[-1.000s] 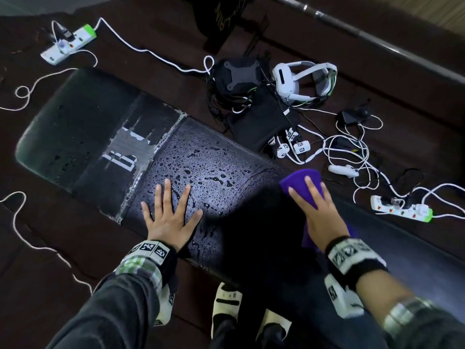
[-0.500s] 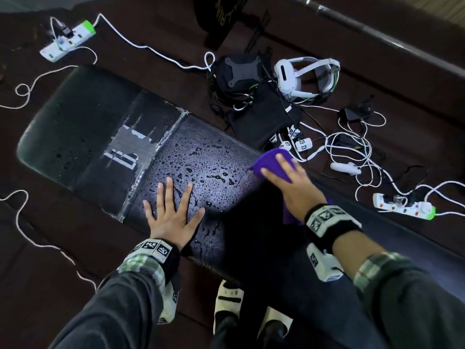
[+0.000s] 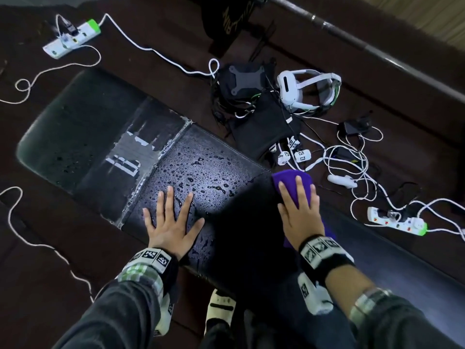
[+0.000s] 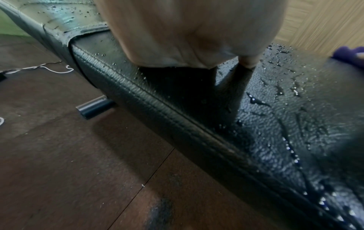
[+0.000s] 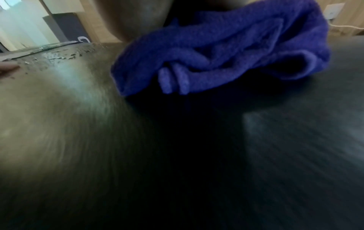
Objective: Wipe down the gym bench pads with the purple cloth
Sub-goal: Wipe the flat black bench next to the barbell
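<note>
At lower centre of the head view, the left hand (image 3: 173, 227) lies flat, fingers spread, on the wet bench pad (image 3: 214, 177). To its right, the right hand (image 3: 300, 212) presses straight fingers onto the purple cloth (image 3: 289, 181), which lies beneath the fingers and bunches past their tips; its underside grip seems loose. Farther off, a white headset (image 3: 304, 90) sits on the floor.

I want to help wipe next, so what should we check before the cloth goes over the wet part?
1. Purple cloth under the right hand: ok.
2. Cloth flat on the bench pad: ok.
3. Left hand pressing the pad steady: ok.
4. Left hand out of the cloth's path: not ok, it lies on the water drops.
5. Drops wiped away: not ok.
6. Cloth dry enough: cannot tell.
</note>
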`<state>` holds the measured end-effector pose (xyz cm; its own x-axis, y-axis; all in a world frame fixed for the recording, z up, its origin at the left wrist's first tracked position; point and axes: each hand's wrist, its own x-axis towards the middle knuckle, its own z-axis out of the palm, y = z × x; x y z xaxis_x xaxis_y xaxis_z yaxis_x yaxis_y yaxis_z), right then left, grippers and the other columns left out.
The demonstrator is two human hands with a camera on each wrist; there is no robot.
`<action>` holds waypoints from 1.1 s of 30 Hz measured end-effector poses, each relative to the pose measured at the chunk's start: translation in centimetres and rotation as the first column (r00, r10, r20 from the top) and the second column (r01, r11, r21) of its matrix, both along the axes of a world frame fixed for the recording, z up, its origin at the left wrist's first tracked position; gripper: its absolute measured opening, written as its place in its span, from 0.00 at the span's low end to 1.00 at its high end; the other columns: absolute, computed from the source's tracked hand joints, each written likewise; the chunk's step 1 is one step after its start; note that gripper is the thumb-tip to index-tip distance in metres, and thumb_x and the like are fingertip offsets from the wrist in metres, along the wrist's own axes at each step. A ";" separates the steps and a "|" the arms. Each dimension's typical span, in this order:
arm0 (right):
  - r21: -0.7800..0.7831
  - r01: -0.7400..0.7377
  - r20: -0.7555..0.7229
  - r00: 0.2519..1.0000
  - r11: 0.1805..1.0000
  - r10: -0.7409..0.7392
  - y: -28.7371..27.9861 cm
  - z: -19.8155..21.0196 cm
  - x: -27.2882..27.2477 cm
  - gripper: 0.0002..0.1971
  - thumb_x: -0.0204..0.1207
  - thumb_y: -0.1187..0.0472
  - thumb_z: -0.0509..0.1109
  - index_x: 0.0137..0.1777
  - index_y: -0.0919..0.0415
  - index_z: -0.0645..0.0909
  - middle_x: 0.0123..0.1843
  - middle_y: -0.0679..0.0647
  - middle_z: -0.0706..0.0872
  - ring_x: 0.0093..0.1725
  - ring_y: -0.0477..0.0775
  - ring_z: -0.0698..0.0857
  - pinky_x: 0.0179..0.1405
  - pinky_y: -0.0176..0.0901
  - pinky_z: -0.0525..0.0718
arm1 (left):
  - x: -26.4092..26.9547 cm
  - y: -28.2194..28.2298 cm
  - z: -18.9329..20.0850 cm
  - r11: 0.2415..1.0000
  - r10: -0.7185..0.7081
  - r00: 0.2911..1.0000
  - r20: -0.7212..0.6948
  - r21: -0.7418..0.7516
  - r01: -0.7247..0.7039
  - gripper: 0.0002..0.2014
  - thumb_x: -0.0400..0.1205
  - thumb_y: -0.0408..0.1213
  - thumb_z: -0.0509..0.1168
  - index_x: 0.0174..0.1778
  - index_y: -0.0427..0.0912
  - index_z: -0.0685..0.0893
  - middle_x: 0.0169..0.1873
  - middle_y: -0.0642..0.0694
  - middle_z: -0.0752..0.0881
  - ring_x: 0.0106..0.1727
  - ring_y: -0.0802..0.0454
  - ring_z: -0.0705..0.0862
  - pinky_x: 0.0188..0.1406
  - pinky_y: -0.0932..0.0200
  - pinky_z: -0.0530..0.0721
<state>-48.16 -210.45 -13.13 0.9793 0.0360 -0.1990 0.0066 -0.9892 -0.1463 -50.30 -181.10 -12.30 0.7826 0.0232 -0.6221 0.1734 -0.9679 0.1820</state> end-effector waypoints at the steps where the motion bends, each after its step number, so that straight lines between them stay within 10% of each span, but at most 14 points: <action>1: 0.025 -0.015 -0.052 0.999 1.000 0.016 0.9 0.0 1.5 0.25 0.80 0.48 0.51 0.76 0.49 0.66 0.76 0.65 0.70 0.68 0.81 0.71 0.62 0.71 0.73 | -0.1 0.1 -0.1 1.000 0.001 1.000 0.004 0.008 -0.001 0.37 0.68 0.76 0.25 0.73 0.72 0.25 0.72 0.58 0.14 0.73 0.58 0.14 0.62 0.47 0.09; 8: 0.165 -0.075 -0.211 0.971 0.983 0.109 3.0 0.0 9.1 0.25 0.83 0.44 0.45 0.79 0.47 0.63 0.70 0.62 0.74 0.63 0.69 0.77 0.65 0.55 0.70 | -0.3 0.1 -0.4 1.000 0.014 1.000 0.016 0.015 -0.015 0.37 0.69 0.76 0.25 0.74 0.73 0.28 0.73 0.58 0.15 0.74 0.58 0.16 0.65 0.46 0.11; 19: -0.012 0.171 -0.355 0.920 0.985 -0.164 -11.8 1.4 0.8 0.21 0.83 0.49 0.53 0.71 0.53 0.74 0.60 0.66 0.81 0.58 0.70 0.81 0.62 0.58 0.76 | -0.2 -0.1 -0.4 1.000 0.027 1.000 0.014 0.007 -0.027 0.38 0.66 0.77 0.23 0.74 0.72 0.27 0.72 0.58 0.15 0.73 0.58 0.14 0.69 0.43 0.15; 33: 0.268 -0.026 -0.269 0.958 0.963 0.101 0.9 -0.5 9.3 0.23 0.84 0.47 0.50 0.77 0.49 0.66 0.66 0.64 0.76 0.63 0.69 0.77 0.67 0.57 0.72 | -0.8 0.0 -1.4 0.999 0.041 0.992 0.122 0.009 -0.043 0.38 0.70 0.76 0.29 0.77 0.72 0.32 0.76 0.57 0.21 0.77 0.57 0.20 0.69 0.45 0.14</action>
<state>-38.89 -209.52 -13.63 0.8802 0.1827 -0.4380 -0.0099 -0.9157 -0.4018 -51.06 -181.08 -13.66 0.8508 0.0643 -0.5215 0.1909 -0.9625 0.1928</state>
